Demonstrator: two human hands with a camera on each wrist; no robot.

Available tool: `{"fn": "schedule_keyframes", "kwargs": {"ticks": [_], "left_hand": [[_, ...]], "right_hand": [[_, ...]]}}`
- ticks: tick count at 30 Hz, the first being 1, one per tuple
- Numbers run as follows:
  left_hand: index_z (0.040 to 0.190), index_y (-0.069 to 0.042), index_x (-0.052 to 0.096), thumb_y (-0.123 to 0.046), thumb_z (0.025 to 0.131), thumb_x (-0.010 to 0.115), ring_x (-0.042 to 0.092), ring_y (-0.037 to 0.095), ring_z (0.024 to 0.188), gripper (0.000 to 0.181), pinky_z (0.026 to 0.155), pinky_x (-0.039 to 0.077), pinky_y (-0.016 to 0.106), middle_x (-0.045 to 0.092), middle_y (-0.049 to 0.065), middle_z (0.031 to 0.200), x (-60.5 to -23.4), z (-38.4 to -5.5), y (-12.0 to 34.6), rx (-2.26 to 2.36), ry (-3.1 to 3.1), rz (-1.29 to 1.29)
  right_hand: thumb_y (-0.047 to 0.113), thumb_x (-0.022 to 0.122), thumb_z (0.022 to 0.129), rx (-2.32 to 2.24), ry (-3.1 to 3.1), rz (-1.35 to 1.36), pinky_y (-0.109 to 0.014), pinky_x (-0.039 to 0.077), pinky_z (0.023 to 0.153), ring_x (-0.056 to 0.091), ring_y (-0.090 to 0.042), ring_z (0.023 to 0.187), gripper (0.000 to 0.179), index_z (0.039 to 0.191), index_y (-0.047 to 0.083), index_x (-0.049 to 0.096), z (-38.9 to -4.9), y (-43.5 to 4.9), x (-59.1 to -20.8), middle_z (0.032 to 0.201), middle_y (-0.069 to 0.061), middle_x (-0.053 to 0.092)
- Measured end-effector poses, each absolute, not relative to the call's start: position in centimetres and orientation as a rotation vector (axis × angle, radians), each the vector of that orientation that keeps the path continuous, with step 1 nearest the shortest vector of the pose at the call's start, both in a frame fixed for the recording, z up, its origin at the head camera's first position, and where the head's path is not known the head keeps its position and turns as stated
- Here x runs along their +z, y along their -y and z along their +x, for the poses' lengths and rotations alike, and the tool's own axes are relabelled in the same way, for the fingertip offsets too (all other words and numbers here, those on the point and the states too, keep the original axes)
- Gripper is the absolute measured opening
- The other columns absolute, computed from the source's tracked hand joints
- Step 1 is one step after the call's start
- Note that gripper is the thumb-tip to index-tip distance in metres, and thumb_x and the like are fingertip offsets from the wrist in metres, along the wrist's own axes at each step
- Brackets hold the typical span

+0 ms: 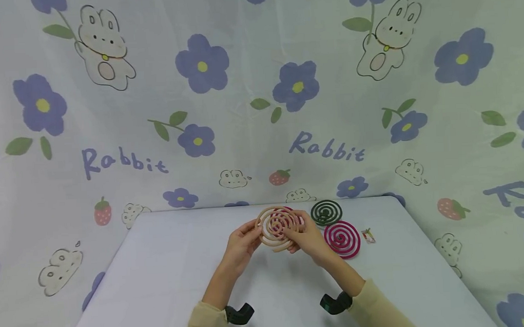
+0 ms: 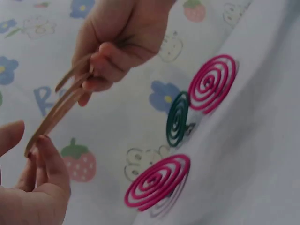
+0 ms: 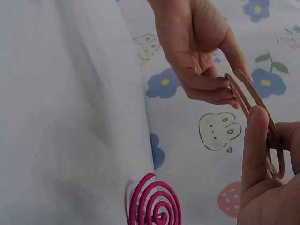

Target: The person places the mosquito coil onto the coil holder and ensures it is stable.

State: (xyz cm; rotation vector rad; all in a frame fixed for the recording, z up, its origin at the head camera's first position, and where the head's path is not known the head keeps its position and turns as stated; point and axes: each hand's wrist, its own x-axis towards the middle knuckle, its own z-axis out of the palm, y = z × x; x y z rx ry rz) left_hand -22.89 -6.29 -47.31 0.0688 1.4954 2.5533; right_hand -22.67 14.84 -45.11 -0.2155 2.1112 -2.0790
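Note:
A tan mosquito coil [image 1: 277, 225], which looks like two nested spirals in partly separated layers, is held up above the white table. My left hand [image 1: 241, 246] pinches its left edge between thumb and fingers. On the right side, my right hand [image 1: 310, 237] grips it, the thumb lying on the front near the middle. Edge-on in the left wrist view, the coil [image 2: 51, 112] shows a gap between its layers; the right wrist view shows the coil [image 3: 277, 150] spanning both hands.
Beyond and right of my hands lie a dark green coil [image 1: 326, 213] and a pink coil [image 1: 341, 237]. Another pink coil [image 2: 152, 182] is partly hidden behind the tan one in the head view. A small red-and-white piece [image 1: 368, 235] lies farther right. A patterned cloth hangs behind the table [image 1: 170, 265].

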Motion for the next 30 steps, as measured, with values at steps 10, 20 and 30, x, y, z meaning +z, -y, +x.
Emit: {"fn": "schedule_keyframes", "kwargs": {"ticks": [10,20,30], "left_hand": [[0.142,0.000,0.038,-0.002,0.093,0.064,0.067,0.016,0.084,0.055,0.076,0.055,0.027,0.063,0.014,0.108,-48.7,-22.3,3.1,2.484,-1.377,0.126],[0.139,0.007,0.038,-0.002,0.094,0.061,0.065,0.011,0.073,0.051,0.067,0.055,0.023,0.065,0.009,0.097,-49.8,-22.3,1.3,2.445,-1.365,0.149],[0.136,0.011,0.040,-0.004,0.093,0.063,0.063,0.009,0.070,0.050,0.064,0.054,0.022,0.066,0.006,0.091,-51.2,-21.9,-0.5,2.378,-1.376,0.129]], "right_hand": [[0.009,0.067,0.092,-2.185,-2.132,-0.076,-0.034,0.057,0.054,0.065,-0.021,0.055,0.068,0.147,0.009,0.027,-21.1,-16.3,-46.2,0.079,-0.018,0.065],[0.007,0.068,0.091,-2.155,-2.187,-0.022,-0.036,0.057,0.057,0.066,-0.023,0.061,0.063,0.143,0.008,0.033,-20.0,-18.4,-47.4,0.084,-0.017,0.065],[0.009,0.068,0.092,-2.160,-2.141,0.043,-0.032,0.056,0.055,0.065,-0.018,0.060,0.041,0.120,-0.005,0.042,-19.1,-20.1,-48.4,0.081,-0.012,0.064]]}}
